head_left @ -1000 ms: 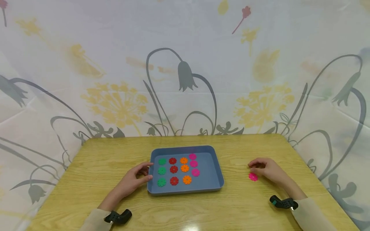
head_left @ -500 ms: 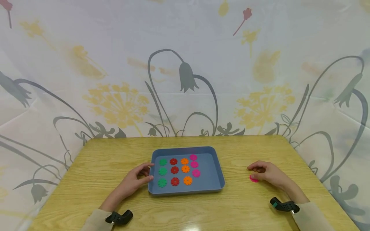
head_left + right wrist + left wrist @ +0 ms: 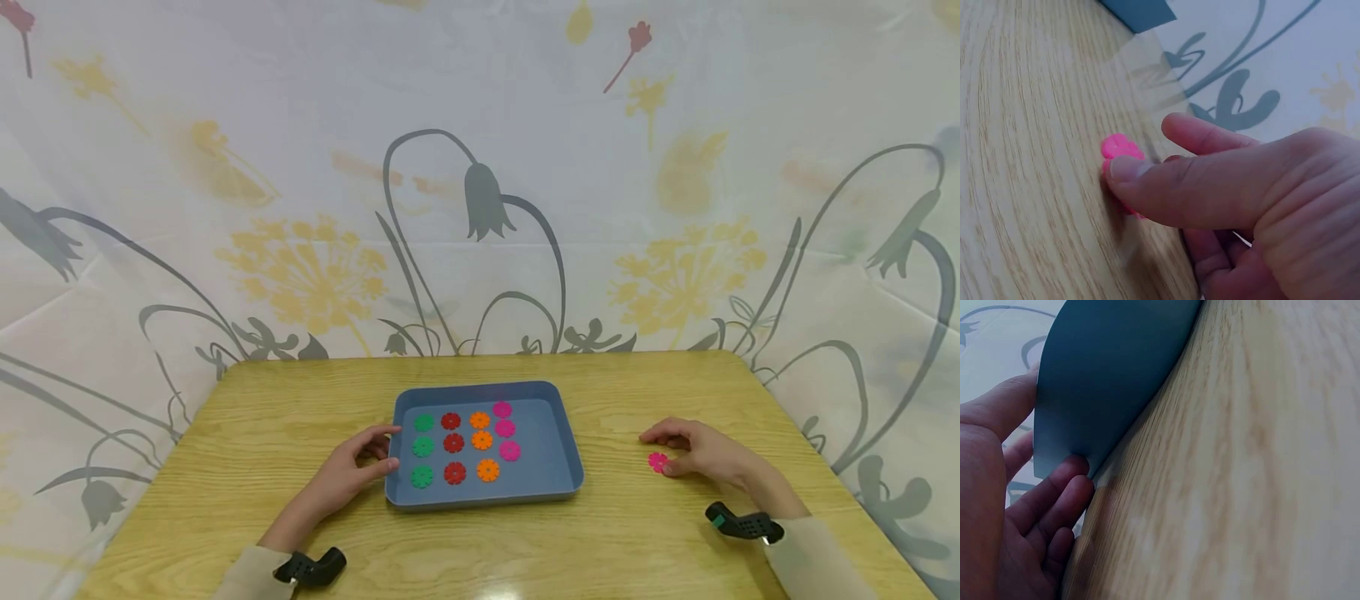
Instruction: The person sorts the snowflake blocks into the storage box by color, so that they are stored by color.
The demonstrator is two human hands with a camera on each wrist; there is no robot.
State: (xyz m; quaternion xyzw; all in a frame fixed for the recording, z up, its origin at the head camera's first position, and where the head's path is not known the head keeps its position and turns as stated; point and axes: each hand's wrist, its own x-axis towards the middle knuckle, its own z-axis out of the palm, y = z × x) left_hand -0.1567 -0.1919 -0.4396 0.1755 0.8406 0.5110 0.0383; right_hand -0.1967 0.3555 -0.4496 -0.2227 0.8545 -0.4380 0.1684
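Observation:
A blue-grey tray (image 3: pixel 543 450) stands mid-table, with notched plastic discs in columns: green (image 3: pixel 423 447), red (image 3: pixel 453 442), orange (image 3: pixel 482 440) and pink (image 3: pixel 506 428). My left hand (image 3: pixel 352 465) holds the tray's left wall; in the left wrist view, bent fingers (image 3: pixel 1063 490) lie against its outer side. To the right of the tray, a single pink disc (image 3: pixel 657 461) lies on the wooden table. My right hand (image 3: pixel 705 452) has its thumb (image 3: pixel 1132 172) on that disc, covering part of it. Its index finger stretches out past the disc, apart from it.
The wooden table (image 3: pixel 495 542) runs back to a white hanging cloth (image 3: pixel 465 275) printed with flowers. A black band with a camera sits on each wrist, the left one (image 3: pixel 309 568) and the right one (image 3: pixel 744 525).
My right thumb has shifted over the loose pink disc, covering much of it half a second ago, and now sits at its right edge. My left hand and the tray keep their places.

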